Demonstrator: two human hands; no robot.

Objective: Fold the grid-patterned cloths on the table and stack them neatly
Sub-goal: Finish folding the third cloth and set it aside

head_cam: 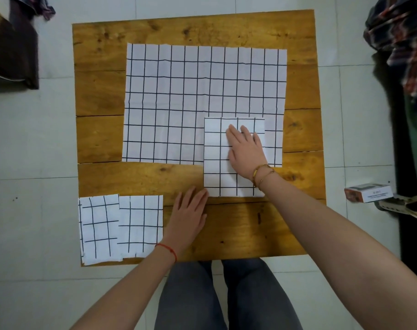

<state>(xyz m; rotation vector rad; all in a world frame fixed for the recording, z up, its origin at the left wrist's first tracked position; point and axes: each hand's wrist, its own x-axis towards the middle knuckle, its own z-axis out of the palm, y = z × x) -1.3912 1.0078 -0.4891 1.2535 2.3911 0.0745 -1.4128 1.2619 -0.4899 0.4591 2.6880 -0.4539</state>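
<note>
Both hands flat on a wooden tabletop [102, 96], one pressing a folded grid cloth.

The right hand [246, 151] lies open, palm down, fingers spread, on the folded grid-patterned cloth [217, 163], gripping nothing; that cloth lies partly over the near right corner of the large unfolded grid-patterned cloth [179, 103], which is spread flat across the middle of the tabletop. The left hand [189, 215] is also open and flat on the bare wood, its fingertips just at the folded cloth's near left corner, holding nothing. At the near left corner of the tabletop lie two more folded grid cloths [121, 227], side by side and slightly overlapping. A small box [368, 192] sits on the tiled floor to the right.
</note>
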